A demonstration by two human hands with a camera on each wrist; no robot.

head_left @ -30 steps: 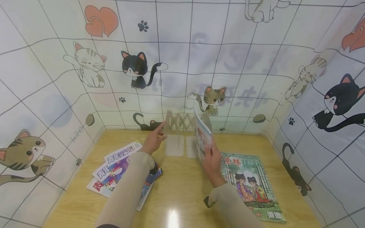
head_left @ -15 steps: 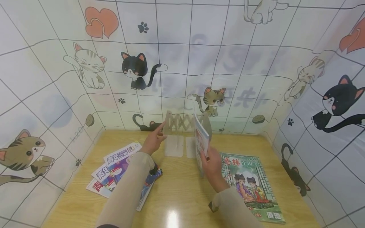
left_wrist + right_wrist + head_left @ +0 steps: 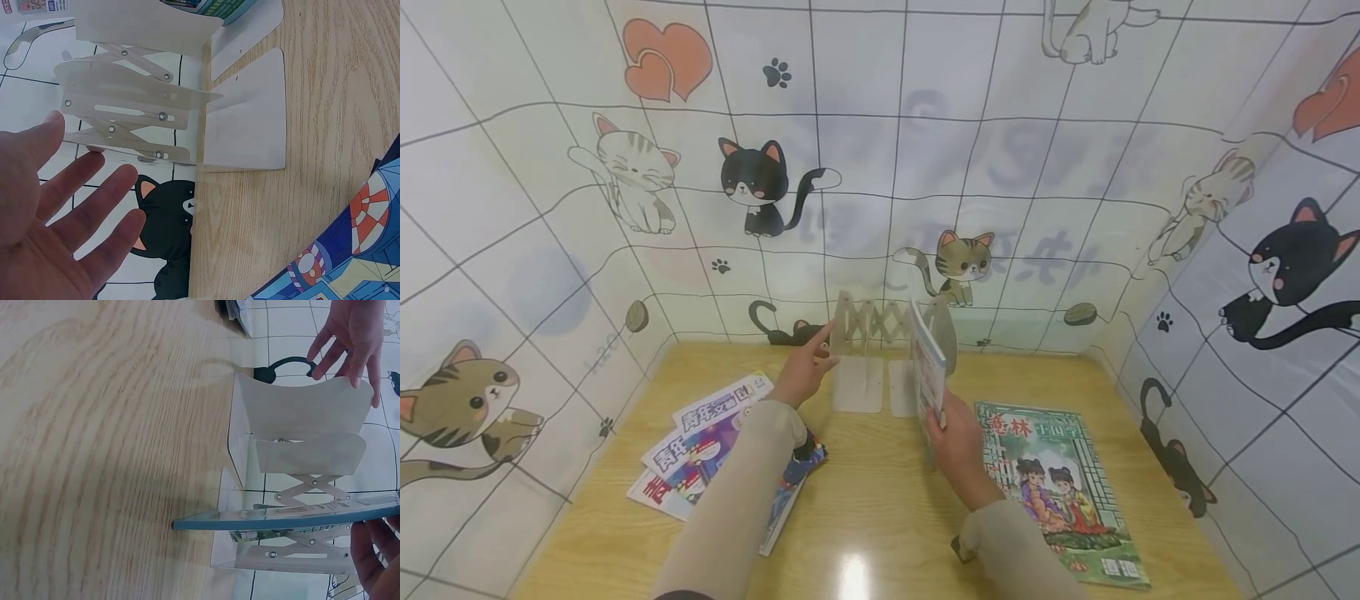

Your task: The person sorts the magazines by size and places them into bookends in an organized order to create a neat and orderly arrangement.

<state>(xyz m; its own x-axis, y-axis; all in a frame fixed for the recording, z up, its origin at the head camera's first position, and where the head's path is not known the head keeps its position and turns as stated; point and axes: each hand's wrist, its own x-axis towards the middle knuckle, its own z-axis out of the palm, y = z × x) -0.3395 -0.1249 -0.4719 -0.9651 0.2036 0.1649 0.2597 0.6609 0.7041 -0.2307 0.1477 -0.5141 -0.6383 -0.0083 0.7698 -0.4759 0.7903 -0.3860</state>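
In the head view my right hand [image 3: 958,446] grips the near edge of a thin magazine [image 3: 929,367] that stands upright. The right wrist view shows this magazine [image 3: 281,519] between the panels of a pale expandable bookend [image 3: 306,412], its lower corner jutting past the base plate. My left hand [image 3: 802,371] is at the bookend's left end panel. Its fingers [image 3: 100,215] are spread and nearly straight in the left wrist view, the fingertips at the panel's outer edge. Part of the bookend's right side [image 3: 950,333] is hidden behind the magazine.
Several overlapping magazines [image 3: 700,433] lie on the wooden table [image 3: 857,483] at left, partly under my left sleeve. A green magazine [image 3: 1063,492] lies flat at right. A cat-patterned covering [image 3: 865,167] rises behind the bookend and at both sides.
The upright magazine has shifted slightly left and settled further into the bookend. My right hand has changed its grip on the near edge. My left hand has stayed at the left panel.
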